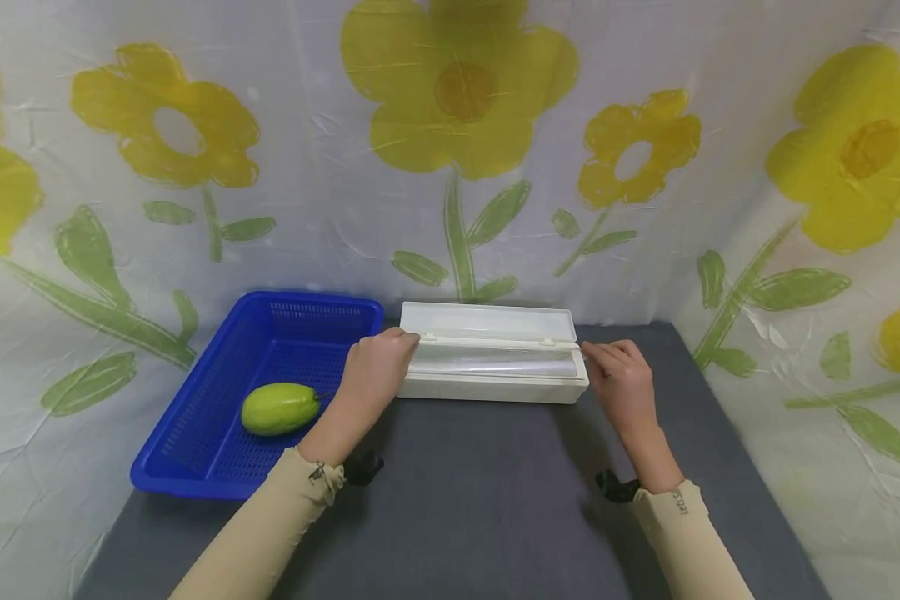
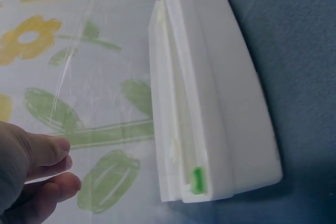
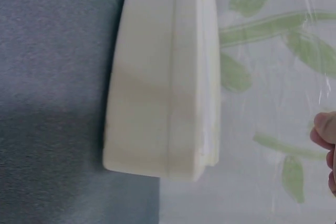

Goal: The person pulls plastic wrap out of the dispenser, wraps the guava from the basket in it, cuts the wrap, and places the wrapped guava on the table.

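Note:
On the table stands a white plastic wrap dispenser (image 1: 487,389) with its lid (image 1: 487,318) tipped back. A shiny clear roll (image 1: 495,362) shows inside it. My left hand (image 1: 375,377) is by the dispenser's left end, and my right hand (image 1: 622,383) by its right end. In the left wrist view, thumb and fingers pinch the edge of clear plastic wrap (image 2: 67,64), seen mainly as glossy streaks. Similar faint creases of film (image 3: 321,90) run to the pinched right fingertips in the right wrist view. The film's full outline is hard to make out.
To the left is a blue perforated basket (image 1: 187,433) holding a green oval fruit (image 1: 279,408). The left forearm passes over the basket's right side. A curtain (image 1: 300,208) with yellow flowers hangs behind the grey table (image 1: 480,500) and along its sides.

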### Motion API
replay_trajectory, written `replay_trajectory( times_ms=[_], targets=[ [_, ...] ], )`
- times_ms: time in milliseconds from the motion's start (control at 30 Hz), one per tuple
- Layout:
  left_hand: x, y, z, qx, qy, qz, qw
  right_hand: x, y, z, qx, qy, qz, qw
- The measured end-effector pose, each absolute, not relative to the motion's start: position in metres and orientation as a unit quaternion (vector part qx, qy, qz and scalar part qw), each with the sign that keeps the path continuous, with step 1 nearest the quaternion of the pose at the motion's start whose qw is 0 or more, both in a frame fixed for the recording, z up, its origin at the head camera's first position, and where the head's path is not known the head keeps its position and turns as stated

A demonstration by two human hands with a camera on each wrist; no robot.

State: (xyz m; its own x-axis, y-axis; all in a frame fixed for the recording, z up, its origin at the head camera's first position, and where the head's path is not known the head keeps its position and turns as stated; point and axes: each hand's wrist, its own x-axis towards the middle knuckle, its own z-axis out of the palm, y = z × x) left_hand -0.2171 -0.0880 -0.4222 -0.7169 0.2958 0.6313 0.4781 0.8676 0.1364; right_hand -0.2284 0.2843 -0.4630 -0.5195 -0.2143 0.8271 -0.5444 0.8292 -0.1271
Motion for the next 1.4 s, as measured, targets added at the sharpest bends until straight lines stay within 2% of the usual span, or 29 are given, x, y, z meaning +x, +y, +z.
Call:
replay_trajectory(
  times_ms=[300, 1000, 1200, 1400],
  targets=[
    [-0.22, -0.089, -0.409, -0.229, -0.898, -0.146, 0.346, -0.228, 0.282, -0.446, 0.214, -0.836, 0.211, 0.459],
    [-0.229, -0.092, -0.399, -0.246, -0.877, -0.132, 0.392, -0.228, 0.282, -0.434, 0.202, -0.847, 0.206, 0.446],
    [-0.23, -0.094, -0.396, -0.245, -0.877, -0.138, 0.391, -0.23, 0.281, -0.43, 0.205, -0.846, 0.207, 0.446],
    [-0.229, -0.095, -0.39, -0.239, -0.884, -0.162, 0.367, -0.231, 0.282, -0.428, 0.198, -0.852, 0.209, 0.437]
  ],
)
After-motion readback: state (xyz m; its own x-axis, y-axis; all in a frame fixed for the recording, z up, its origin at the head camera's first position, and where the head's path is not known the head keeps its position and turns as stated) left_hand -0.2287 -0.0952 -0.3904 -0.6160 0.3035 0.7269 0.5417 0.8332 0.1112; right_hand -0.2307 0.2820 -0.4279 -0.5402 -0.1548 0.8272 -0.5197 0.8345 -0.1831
